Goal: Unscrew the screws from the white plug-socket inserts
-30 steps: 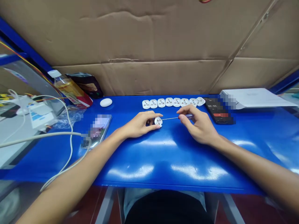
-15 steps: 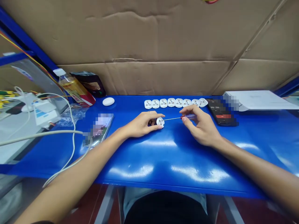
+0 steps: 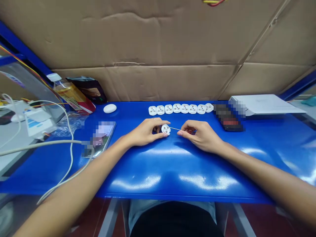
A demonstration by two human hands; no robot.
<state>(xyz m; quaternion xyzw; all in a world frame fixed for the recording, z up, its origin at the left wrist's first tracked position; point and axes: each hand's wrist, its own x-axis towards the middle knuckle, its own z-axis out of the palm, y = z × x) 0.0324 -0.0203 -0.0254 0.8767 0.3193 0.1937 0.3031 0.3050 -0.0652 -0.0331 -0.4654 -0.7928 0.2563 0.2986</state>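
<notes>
Between thumb and fingers, my left hand (image 3: 149, 132) holds a small round white plug part (image 3: 166, 129) with metal bits on its face. My right hand (image 3: 199, 135) is closed around the handle of a screwdriver (image 3: 174, 128), whose thin shaft points left. The screwdriver's tip meets the face of the white part. Most of the handle is hidden by my fingers; a little red shows. Behind my hands, several similar squarish white plug parts (image 3: 176, 108) with metal pieces stand in a row.
On the blue table (image 3: 153, 171) lie a white oval object (image 3: 110, 108), a phone (image 3: 229, 118) and a flat clear-cased item (image 3: 101, 138). A bottle (image 3: 71, 93) leans at the back left. A white box (image 3: 266, 104) sits back right. Pale cables (image 3: 72, 144) cross my left forearm.
My right hand has shifted its grip on the screwdriver, its fingers now nearer the shaft and curled in. My left hand still holds the white part. The whole view has shifted slightly.
</notes>
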